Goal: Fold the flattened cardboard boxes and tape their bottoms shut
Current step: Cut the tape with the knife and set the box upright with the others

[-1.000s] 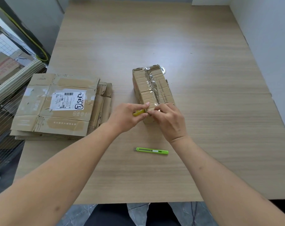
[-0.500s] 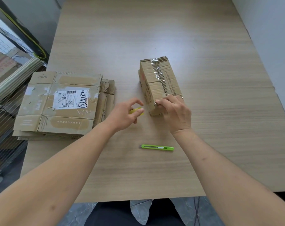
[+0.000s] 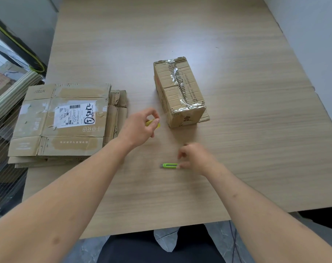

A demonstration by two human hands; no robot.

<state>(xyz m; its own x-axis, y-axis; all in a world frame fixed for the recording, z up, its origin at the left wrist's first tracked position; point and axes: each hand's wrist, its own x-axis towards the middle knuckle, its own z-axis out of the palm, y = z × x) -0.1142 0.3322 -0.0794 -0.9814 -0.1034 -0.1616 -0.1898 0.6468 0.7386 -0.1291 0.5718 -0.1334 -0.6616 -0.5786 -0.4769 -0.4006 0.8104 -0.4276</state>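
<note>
Wood table [image 3: 237, 130]: taped box [image 3: 179, 92] bottom-up, flat boxes [image 3: 62, 120] stacked left for next. L hand [image 3: 140, 126] pinches yellow tape end [image 3: 151, 123]; R hand [image 3: 196, 158], fingers loosely curled, touching green cutter [image 3: 169, 165], prob to cut

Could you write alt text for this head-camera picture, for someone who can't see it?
A person's right hand reaches for a green cutter on a wooden table, while the left hand holds a small yellow item. Beyond the hands stands a taped box; flattened boxes lie stacked at the left.
</note>
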